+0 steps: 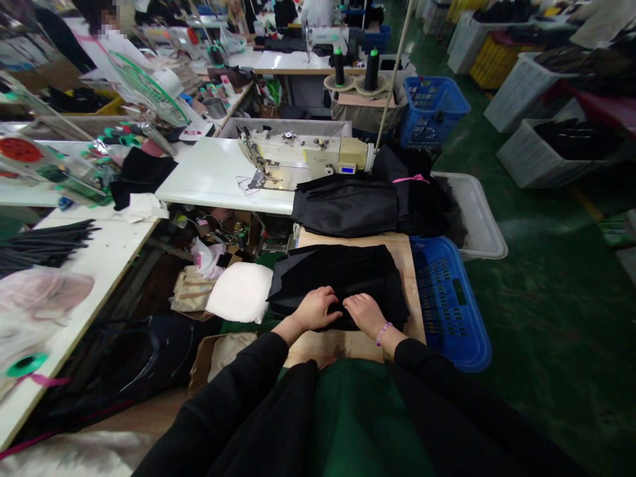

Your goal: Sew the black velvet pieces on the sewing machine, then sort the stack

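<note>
A stack of black fabric pieces [342, 265] lies on a light wooden board in front of me, its layers slightly fanned at the left end. My left hand [318, 309] rests at the near edge of the stack, fingers curled and thumb bent round towards them, with black fabric between. Close beside it, my right hand [365, 313] has its fingers bent down onto the same fabric. Its fingertips are partly lost against the black cloth. How many layers the hands hold I cannot tell.
Beyond the stack, another black fabric bundle [348, 207] lies by a sewing machine [303, 154] on a white table [199, 175]. A blue basket [460, 324] stands right of the wooden board [342, 344]; a white cushion [239, 291] sits left. A white bin [489, 228] is further right.
</note>
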Demonstrator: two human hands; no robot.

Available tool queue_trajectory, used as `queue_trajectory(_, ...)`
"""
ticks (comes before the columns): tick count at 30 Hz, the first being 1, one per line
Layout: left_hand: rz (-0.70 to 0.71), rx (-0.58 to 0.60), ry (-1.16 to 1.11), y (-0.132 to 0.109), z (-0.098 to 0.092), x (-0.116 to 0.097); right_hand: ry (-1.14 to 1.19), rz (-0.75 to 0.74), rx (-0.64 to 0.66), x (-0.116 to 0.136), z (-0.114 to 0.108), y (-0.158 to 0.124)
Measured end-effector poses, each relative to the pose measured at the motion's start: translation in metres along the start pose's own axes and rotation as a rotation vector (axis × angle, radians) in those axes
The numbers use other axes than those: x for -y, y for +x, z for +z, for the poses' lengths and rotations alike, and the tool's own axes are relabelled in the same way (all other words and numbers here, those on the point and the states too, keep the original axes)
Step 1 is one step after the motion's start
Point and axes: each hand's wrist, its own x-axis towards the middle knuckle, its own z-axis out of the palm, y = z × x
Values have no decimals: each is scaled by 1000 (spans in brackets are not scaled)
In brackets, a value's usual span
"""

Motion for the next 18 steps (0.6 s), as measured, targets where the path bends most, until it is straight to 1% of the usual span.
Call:
queue_trajectory(1,22,32,55,0,-1,-2,1,14,-3,-1,-1,1)
queue_trajectory(3,18,57,121,0,-2,-4,6,39,-4,-4,-2,3)
queue_trajectory(6,14,43,166,5,-11,-2,8,109,-12,-19,-6,-1)
queue_trajectory(10,42,13,233,19,-36,6,-22,324,-81,-48,-14,-20)
queue_trajectory(12,22,-17,206,29,-45,12,-39,428,-137,-56,-19,-28)
queue_trajectory(13,-22,-44,169,33,-47,16,-46,465,-164,-56,-21,-31)
queue_trajectory(15,-169,-106,79,43,-45,25,-51,492,-196,-50,-22,-33)
queue_trajectory(16,-255,-133,44,47,-41,29,-45,475,-190,-44,-22,-32)
queue_trajectory(18,-402,-170,12,53,-31,36,-8,369,-123,-31,-18,-28)
